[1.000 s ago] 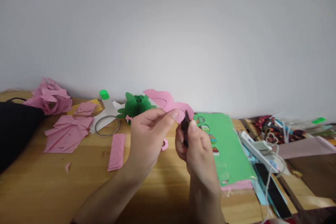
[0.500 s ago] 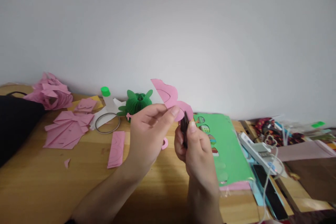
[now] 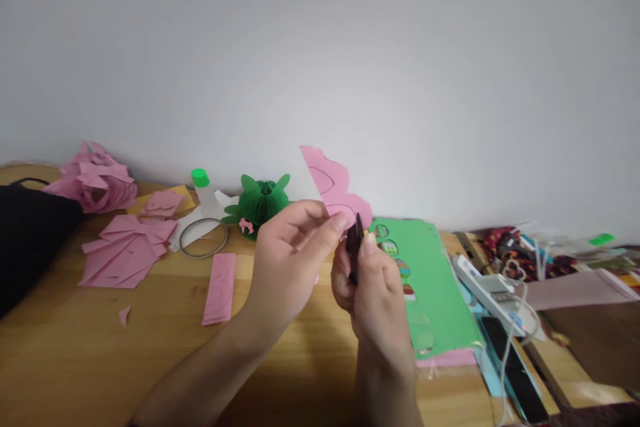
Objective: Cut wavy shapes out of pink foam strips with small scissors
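My left hand [image 3: 295,257] pinches a piece of pink paper [image 3: 330,177] between thumb and fingers. The paper has wavy cut edges and curved pencil lines. My right hand [image 3: 373,287] is closed around small dark scissors [image 3: 355,240], their blades pointing up at the paper's lower right lobe. My fingers hide most of the scissors' handles. Left of my hands, a folded pink strip [image 3: 219,288] with drawn curves lies on the wooden table [image 3: 165,353]. Behind my left hand stands a green honeycomb-paper figure [image 3: 263,203] with leaf-like ears and a small pink bow.
At the left lie pink paper pieces [image 3: 127,253], a crumpled pink pile [image 3: 97,177], a metal ring [image 3: 203,238], a green-capped glue bottle [image 3: 201,180] and a black bag [image 3: 33,240]. To the right are a green sheet pack [image 3: 440,287], a power strip [image 3: 487,293] and a phone [image 3: 513,367].
The pink paper has shifted right and turned slightly in my left hand. The scissors stand a little more upright at its edge. My left hand has moved slightly right.
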Motion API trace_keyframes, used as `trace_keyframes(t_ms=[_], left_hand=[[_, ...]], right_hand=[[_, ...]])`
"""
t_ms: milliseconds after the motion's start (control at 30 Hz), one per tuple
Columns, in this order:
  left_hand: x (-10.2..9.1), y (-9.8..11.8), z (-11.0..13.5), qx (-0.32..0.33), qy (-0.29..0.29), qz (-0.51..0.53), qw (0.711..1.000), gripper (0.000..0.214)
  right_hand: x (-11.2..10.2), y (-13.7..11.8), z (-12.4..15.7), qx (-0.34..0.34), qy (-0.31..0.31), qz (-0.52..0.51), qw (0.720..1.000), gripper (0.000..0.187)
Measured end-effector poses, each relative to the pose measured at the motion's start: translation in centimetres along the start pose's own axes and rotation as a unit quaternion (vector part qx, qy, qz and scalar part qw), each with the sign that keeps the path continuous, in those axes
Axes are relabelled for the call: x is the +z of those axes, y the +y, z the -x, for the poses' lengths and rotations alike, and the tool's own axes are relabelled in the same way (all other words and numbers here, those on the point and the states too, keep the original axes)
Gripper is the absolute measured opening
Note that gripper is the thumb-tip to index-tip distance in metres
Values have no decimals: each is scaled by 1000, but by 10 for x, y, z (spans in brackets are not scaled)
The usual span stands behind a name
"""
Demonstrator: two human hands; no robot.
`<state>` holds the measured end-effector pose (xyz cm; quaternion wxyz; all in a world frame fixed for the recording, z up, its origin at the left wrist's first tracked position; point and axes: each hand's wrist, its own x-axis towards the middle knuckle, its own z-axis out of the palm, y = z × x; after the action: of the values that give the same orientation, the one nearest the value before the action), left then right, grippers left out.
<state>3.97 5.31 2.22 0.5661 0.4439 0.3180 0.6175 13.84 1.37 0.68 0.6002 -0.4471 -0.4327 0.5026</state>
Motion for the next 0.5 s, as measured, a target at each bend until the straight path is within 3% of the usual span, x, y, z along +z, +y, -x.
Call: trace_keyframes(t_ms=[233,500], left_hand=[[-8,4,-1,-2,-8,-72,997,12],[-9,8,-5,10,-27,-85,996,12]], right_hand=[[1,-5,0,2,-11,-6,1000,48],[-2,-2,0,6,-14,7,1000,47]])
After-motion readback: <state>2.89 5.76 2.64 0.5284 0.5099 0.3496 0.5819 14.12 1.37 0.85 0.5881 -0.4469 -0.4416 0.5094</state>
